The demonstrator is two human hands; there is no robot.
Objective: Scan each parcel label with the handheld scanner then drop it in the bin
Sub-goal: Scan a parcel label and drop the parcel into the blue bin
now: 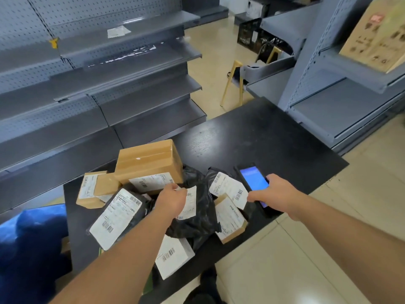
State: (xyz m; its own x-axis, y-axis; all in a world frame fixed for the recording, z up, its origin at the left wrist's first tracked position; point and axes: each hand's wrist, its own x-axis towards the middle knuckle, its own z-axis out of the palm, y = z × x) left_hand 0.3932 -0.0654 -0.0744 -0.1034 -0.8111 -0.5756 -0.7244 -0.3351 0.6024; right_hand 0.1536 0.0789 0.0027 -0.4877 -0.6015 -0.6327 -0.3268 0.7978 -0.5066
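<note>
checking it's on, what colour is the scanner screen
Blue, lit, on the handheld scanner, head view.

Even, fairly bright indoor light filled the scene, with soft, faint shadows. The black table (252, 137) showed a pale sheen on its far part. Wide-angle distortion bent the shelves (122, 88) at the edges; fine label print stayed blurred.

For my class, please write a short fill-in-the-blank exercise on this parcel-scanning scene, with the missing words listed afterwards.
1. The right hand grips the handheld scanner, whose lit screen glows ____.
2. The left hand pinches the white label on a ____ plastic mailer bag.
3. The largest cardboard box is sealed with ____ tape.
4. The parcels lie on a ____ table.

Missing words: blue; black; brown; black
</note>
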